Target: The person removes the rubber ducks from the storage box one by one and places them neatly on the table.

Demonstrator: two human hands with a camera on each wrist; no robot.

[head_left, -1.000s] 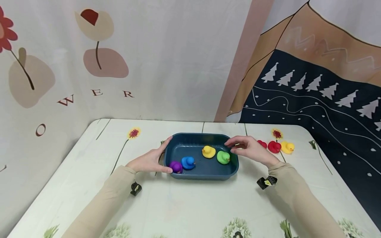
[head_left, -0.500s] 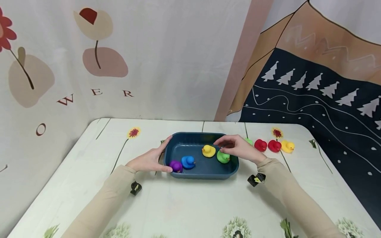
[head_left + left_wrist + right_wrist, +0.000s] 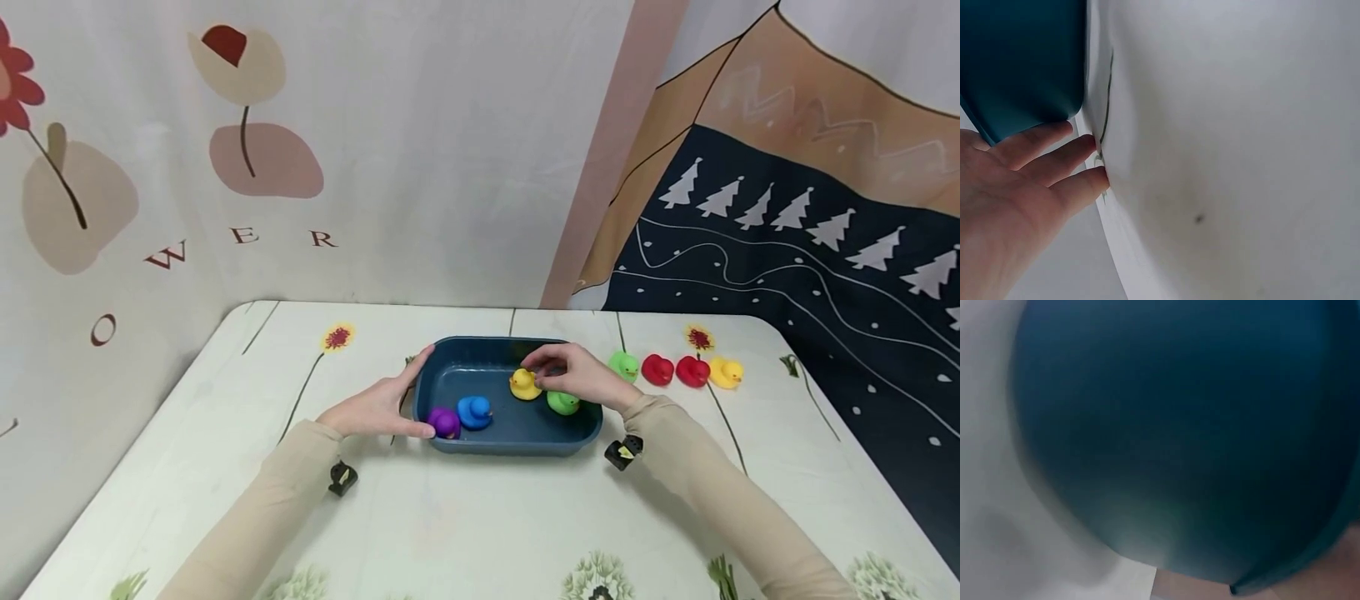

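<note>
In the head view my left hand (image 3: pixel 382 406) spans the left end of a dark blue rectangular tub (image 3: pixel 510 447), thumb at its front corner, index finger along the back one. Its other fingers are extended against the outer wall in the left wrist view. My right hand (image 3: pixel 577 375) reaches over the tub's right side, with bent fingertips right at a yellow rubber duck (image 3: pixel 522 386). Below that hand, a green rubber duck (image 3: pixel 562 403) is partly hidden. A blue rubber duck (image 3: pixel 474 412) and a purple rubber duck (image 3: pixel 443 422) sit inside at the left.
To the right of the tub, another green duck (image 3: pixel 624 365), two red ducks (image 3: pixel 657 370) and a second yellow duck (image 3: pixel 726 372) stand in a row on the flower-patterned tablecloth (image 3: pixel 480 525). Patterned cloth hangs behind the table. The right wrist view shows mostly the tub's outside wall (image 3: pixel 1166 425).
My right hand has moved left over the tub, from its right rim past the green duck to the yellow duck. The green duck outside has come into sight. The left hand stays put.
</note>
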